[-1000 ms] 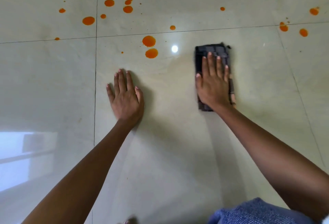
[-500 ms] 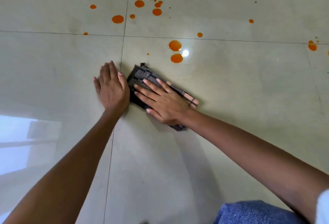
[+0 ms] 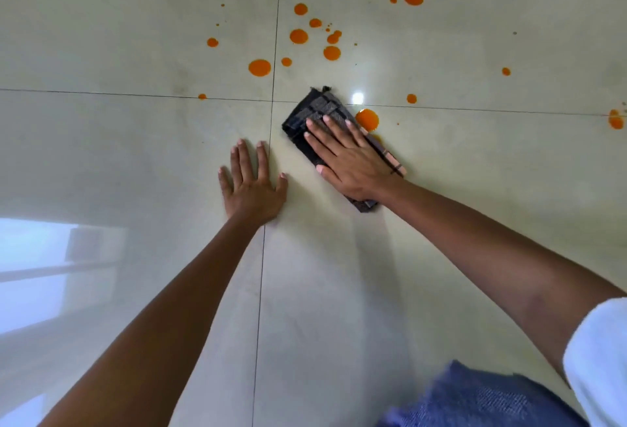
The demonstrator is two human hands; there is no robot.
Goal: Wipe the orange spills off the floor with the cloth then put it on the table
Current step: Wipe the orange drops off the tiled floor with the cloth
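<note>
Cloth shifted right, under flat grip

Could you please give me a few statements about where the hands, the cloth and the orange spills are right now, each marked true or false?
1. The right hand presses flat on the dark cloth. True.
2. The left hand is gripping a corner of the cloth. False: it lies flat on the bare floor, apart from the cloth.
3. A large orange spill sits right at the cloth's edge. True.
4. The floor is wiped clean of orange. False: many orange drops remain beyond the cloth.
5. The cloth is crumpled into a ball. False: it lies folded flat on the floor.
</note>
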